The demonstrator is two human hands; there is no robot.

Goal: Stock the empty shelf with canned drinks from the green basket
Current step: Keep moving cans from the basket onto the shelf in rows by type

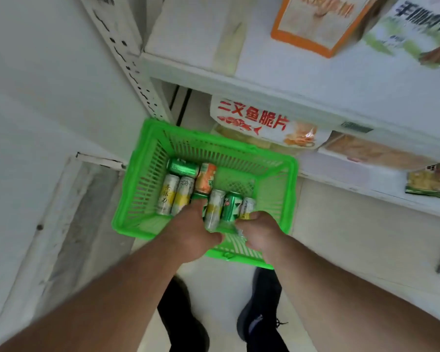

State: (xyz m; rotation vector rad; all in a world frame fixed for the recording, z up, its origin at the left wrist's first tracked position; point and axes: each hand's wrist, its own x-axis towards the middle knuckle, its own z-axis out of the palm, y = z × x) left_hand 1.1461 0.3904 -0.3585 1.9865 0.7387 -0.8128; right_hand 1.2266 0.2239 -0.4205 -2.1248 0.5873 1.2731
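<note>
White shelves (302, 80) rise beyond both hands, and the upper board nearest the basket lies bare on its left part. The green basket (148, 158) sits on the pale floor (341, 237) right under the hands, against the foot of the shelves. It is bright green plastic with slotted walls and a mesh bottom, and its near rim is partly hidden by the wrists.

Cans (173, 194) lie on their sides in the basket, packed toward its left and near parts: two white-and-yellow ones side by side just left of the left hand, a green can (183, 167) and an orange can (205, 177) beyond them, and three more between the hands.

The left hand (191, 232) reaches into the basket, its grip curled round a white-and-yellow can (214, 209); a green can partly shows under its fingers. The right hand (258, 231) reaches in beside it, its grip closed on cans at the near right, a dark green can (231, 205) and a pale one (248, 207); blur hides exactly which the fingers clasp.

Beyond the basket, a white snack bag (264, 123) with red lettering lies on a lower shelf. Two dark shoes (259, 318) stand below the forearms.
</note>
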